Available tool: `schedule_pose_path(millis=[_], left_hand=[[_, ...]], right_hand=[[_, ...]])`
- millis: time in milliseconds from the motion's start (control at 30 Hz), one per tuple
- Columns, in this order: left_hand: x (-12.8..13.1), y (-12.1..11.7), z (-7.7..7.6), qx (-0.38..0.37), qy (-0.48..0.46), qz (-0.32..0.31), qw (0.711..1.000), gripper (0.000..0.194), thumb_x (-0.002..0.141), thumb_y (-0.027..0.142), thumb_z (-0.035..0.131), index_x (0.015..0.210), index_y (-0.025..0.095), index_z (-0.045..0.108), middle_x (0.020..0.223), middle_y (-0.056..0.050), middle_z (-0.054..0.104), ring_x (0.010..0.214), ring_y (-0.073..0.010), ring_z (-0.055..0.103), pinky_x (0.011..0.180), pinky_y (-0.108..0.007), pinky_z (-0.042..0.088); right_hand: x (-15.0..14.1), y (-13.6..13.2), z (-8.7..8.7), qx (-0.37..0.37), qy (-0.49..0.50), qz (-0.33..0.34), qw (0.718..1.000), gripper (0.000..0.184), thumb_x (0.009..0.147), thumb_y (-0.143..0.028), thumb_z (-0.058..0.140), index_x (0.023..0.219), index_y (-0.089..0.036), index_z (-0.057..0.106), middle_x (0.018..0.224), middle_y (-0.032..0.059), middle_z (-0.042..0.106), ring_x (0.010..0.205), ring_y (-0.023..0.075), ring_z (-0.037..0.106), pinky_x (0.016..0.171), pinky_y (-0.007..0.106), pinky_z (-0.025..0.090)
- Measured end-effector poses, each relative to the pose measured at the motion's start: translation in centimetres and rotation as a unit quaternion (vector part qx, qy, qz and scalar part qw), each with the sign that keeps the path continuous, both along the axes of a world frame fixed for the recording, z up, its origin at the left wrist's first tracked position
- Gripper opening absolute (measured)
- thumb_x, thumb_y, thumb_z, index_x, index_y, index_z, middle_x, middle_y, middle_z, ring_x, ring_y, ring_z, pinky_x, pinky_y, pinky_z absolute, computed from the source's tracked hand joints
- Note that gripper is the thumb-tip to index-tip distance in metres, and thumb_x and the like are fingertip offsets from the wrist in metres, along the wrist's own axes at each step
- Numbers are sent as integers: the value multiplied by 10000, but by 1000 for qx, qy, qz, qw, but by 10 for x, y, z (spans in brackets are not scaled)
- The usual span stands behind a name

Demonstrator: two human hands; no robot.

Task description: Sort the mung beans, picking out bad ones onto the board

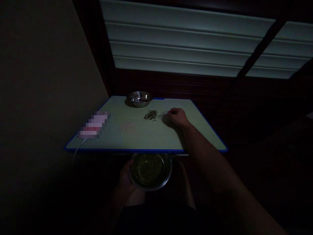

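My left hand grips the left side of a metal bowl, below the front edge of the table. Small green grains that look like mung beans lie in this bowl. Over the right half of the tabletop, my right hand is closed on the handle of a clear spoon. The spoon's tip points left, close beside a loose pile of green beans. Fainter pale grains are scattered nearer to me, left of the middle.
A second metal bowl stands at the back left of the pale, blue-edged table. On the left lies a blurred-out, phone-like object with a white cable hanging over the edge. A wall rises at left. The room is dim.
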State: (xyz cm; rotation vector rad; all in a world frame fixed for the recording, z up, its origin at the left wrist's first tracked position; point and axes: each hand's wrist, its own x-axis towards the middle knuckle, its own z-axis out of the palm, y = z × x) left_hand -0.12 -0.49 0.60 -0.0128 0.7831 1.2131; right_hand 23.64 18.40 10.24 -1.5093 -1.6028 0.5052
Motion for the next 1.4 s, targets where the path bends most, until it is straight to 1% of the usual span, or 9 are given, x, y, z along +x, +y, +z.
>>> schedule_pose_path(millis=[167,367,467,700,767,867,967,1200,1400], left_hand=[[-1,-1,-2,2,4,9,1000,186,788,200,555,810,178,738,798,-66,771,779,-242,716,742,-359,557],[-2,-2,-3,-8,5,-2,1000,174,794,211,572,812,153,734,792,-93,768,761,-253,716,748,-380,554],[-1,-2,-1,-25,15,13,1000,164,790,180,566,797,149,727,764,-88,764,723,-242,715,707,-370,560],[0,0,-5,-26,19,15,999,143,780,190,582,814,158,718,763,-86,762,723,-235,712,732,-370,562],[0,0,-6,-23,18,16,999,144,781,184,581,816,155,717,774,-84,763,729,-232,712,749,-370,560],[-1,-1,-3,-22,16,8,1000,151,784,185,576,823,155,719,782,-80,765,747,-236,714,749,-370,563],[-1,-2,-1,-17,14,2,1000,164,789,192,573,834,141,722,797,-95,766,765,-247,716,763,-381,561],[0,-2,-2,-2,30,11,999,157,779,183,586,837,141,725,796,-88,765,770,-241,713,813,-390,546],[0,-2,-4,4,20,11,1000,161,773,194,599,857,145,728,821,-85,768,800,-257,713,832,-412,539]], right_hand=[[-3,-6,2,-23,-34,11,999,126,659,-248,604,677,-140,667,623,15,628,588,126,525,597,255,402],[-4,-8,1,-33,-26,40,998,146,664,-264,616,688,-131,670,606,9,618,556,110,505,560,237,390],[-6,-7,-1,-41,-21,63,997,172,665,-291,618,697,-130,670,598,3,607,541,106,490,546,236,382],[-7,-5,-4,29,-41,71,996,166,694,-284,582,713,-142,667,642,9,628,602,120,514,599,244,394],[-7,-5,-5,41,-40,92,994,173,700,-283,578,736,-144,675,654,9,637,619,121,522,620,245,399],[-10,-5,-5,49,-17,130,990,191,711,-302,573,747,-144,673,670,7,641,635,124,534,639,247,406],[-11,-6,-4,60,0,137,989,196,723,-302,560,750,-141,666,679,11,642,643,128,540,645,250,412],[-11,-7,-6,72,-61,147,985,167,757,-287,581,798,-162,685,784,34,677,728,141,570,726,272,431],[-13,-9,-3,66,-69,148,984,147,760,-253,594,812,-163,697,806,34,678,758,145,579,748,272,438]])
